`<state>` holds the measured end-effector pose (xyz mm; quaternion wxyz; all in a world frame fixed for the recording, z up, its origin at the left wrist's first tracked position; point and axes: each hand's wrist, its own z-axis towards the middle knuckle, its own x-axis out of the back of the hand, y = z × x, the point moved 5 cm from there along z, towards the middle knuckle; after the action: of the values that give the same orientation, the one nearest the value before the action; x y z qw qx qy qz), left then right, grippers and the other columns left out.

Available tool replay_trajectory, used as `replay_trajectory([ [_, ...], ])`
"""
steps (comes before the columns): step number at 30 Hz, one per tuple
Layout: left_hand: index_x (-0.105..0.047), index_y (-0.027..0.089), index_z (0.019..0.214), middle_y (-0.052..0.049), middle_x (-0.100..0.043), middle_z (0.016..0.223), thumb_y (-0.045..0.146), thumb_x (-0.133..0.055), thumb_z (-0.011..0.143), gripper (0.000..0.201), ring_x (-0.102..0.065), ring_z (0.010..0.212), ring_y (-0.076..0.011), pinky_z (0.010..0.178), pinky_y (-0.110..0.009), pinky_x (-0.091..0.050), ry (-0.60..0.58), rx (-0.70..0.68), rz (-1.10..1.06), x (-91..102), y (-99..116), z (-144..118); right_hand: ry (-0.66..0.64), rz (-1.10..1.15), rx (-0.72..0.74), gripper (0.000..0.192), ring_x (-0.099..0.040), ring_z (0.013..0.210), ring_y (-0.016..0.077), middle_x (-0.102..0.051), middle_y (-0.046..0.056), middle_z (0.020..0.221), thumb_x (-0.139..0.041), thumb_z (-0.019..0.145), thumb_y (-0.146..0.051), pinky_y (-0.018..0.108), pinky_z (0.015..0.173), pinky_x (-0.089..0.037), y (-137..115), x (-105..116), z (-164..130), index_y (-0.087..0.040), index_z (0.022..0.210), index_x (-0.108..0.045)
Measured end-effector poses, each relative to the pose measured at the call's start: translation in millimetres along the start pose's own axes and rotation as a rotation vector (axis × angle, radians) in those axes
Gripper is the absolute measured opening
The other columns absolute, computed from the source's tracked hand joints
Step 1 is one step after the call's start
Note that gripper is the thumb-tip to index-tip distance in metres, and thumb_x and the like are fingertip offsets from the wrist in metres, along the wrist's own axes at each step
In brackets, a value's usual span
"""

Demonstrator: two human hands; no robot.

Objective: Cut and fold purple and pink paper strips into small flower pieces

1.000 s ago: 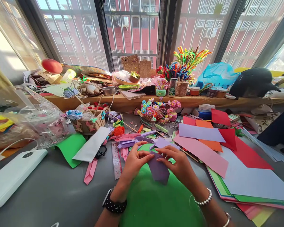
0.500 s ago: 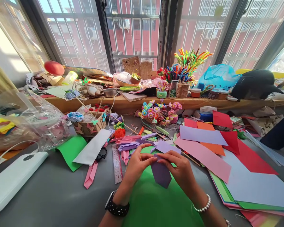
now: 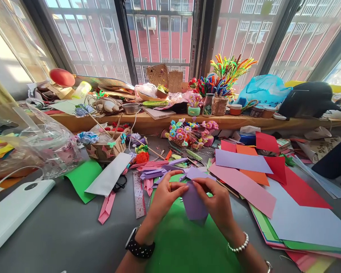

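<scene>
Purple paper [image 3: 193, 204] pinched, sticks [image 3: 101, 127] in cardboard box [image 3: 106, 152]

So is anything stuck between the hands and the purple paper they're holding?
No, nothing visible is in the way. The left hand and right hand both pinch the purple paper near its top end. The green mat is underneath, and the folded purple strips lie beyond the hands.
</scene>
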<state>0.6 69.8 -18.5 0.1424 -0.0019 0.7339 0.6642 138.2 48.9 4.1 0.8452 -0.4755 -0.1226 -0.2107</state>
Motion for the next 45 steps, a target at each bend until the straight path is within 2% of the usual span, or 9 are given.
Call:
replay_trajectory([
  [6, -0.042, 0.016, 0.107, -0.002, -0.067, 0.070, 0.026, -0.069, 0.062, 0.054, -0.060, 0.065, -0.0147, 0.059, -0.023, -0.042, 0.029, -0.020, 0.022, -2.6, 5.5, -4.0, 0.058, -0.009, 0.132, 0.018, -0.060, 0.069, 0.0151, -0.063, 0.005, 0.081, -0.047, 0.081, -0.019, 0.026, 0.062, -0.051, -4.3, 0.8, -4.3, -0.020, 0.088, -0.063],
  [11, -0.042, 0.017, 0.109, -0.002, -0.067, 0.070, 0.027, -0.069, 0.063, 0.055, -0.060, 0.065, -0.0146, 0.059, -0.023, -0.043, 0.035, -0.041, -0.044, -6.2, 8.8, -4.9, 0.114, 0.005, 0.150, 0.018, -0.059, 0.069, 0.0147, -0.062, 0.005, 0.080, -0.047, 0.081, -0.017, 0.025, 0.060, -0.051, -6.5, 4.0, -4.2, -0.020, 0.088, -0.063],
  [15, -0.048, 0.015, 0.105, 0.001, -0.064, 0.063, 0.029, -0.070, 0.062, 0.050, -0.059, 0.061, -0.0132, 0.063, -0.024, -0.045, 0.048, 0.071, -0.192, -7.5, 3.0, -3.3, 0.141, 0.029, 0.140, 0.017, -0.059, 0.070, 0.0144, -0.062, 0.004, 0.079, -0.048, 0.080, -0.017, 0.024, 0.060, -0.051, -9.2, 7.9, -3.3, -0.021, 0.086, -0.063],
  [18, -0.052, 0.015, 0.101, 0.000, -0.064, 0.068, 0.025, -0.071, 0.062, 0.044, -0.059, 0.060, -0.0108, 0.061, -0.022, -0.046, 0.052, 0.148, -0.266, -8.4, -1.2, -2.8, 0.161, 0.043, 0.157, 0.017, -0.059, 0.072, 0.0146, -0.062, 0.004, 0.080, -0.048, 0.080, -0.015, 0.024, 0.061, -0.051, -11.8, 10.0, -3.4, -0.020, 0.086, -0.063],
  [24, -0.056, 0.017, 0.100, 0.000, -0.064, 0.070, 0.022, -0.071, 0.062, 0.041, -0.058, 0.057, -0.0080, 0.055, -0.017, -0.044, -0.029, 0.265, -0.351, -12.2, -4.4, -3.7, 0.187, 0.065, 0.152, 0.017, -0.059, 0.071, 0.0150, -0.062, 0.005, 0.079, -0.047, 0.081, -0.017, 0.026, 0.060, -0.052, -11.9, 10.3, -5.0, -0.021, 0.086, -0.063],
  [30, -0.057, 0.017, 0.099, 0.000, -0.065, 0.070, 0.019, -0.071, 0.061, 0.040, -0.059, 0.057, -0.0089, 0.056, -0.018, -0.044, -0.028, 0.241, -0.350, -12.9, 0.6, -5.5, 0.216, 0.001, 0.247, 0.021, -0.060, 0.073, 0.0158, -0.062, 0.004, 0.078, -0.047, 0.080, -0.014, 0.027, 0.063, -0.052, -17.4, 12.6, -7.5, -0.022, 0.088, -0.064],
  [37, -0.054, 0.016, 0.101, 0.000, -0.065, 0.071, 0.019, -0.074, 0.058, 0.047, -0.058, 0.059, -0.0087, 0.058, -0.019, -0.045, -0.018, 0.203, -0.352, -9.2, -0.1, -4.5, 0.177, -0.074, 0.418, 0.025, -0.061, 0.076, 0.0162, -0.062, 0.006, 0.083, -0.049, 0.079, -0.009, 0.028, 0.069, -0.051, -25.0, 12.1, -10.6, -0.022, 0.095, -0.063],
  [41, -0.054, 0.016, 0.102, -0.001, -0.066, 0.073, 0.019, -0.073, 0.060, 0.046, -0.059, 0.062, -0.0090, 0.059, -0.019, -0.045, -0.022, 0.183, -0.337, -7.6, 0.1, -4.1, 0.168, -0.059, 0.392, 0.024, -0.061, 0.077, 0.0164, -0.062, 0.005, 0.083, -0.049, 0.079, -0.010, 0.029, 0.069, -0.051, -23.2, 11.2, -9.8, -0.022, 0.093, -0.064],
  [45, -0.054, 0.016, 0.100, -0.001, -0.066, 0.074, 0.019, -0.074, 0.058, 0.047, -0.060, 0.063, -0.0100, 0.060, -0.020, -0.045, -0.011, 0.176, -0.291, -8.0, 0.9, -4.1, 0.159, 0.005, 0.261, 0.018, -0.060, 0.073, 0.0155, -0.062, 0.005, 0.079, -0.050, 0.079, -0.012, 0.026, 0.065, -0.052, -15.7, 10.5, -5.6, -0.020, 0.087, -0.063],
])
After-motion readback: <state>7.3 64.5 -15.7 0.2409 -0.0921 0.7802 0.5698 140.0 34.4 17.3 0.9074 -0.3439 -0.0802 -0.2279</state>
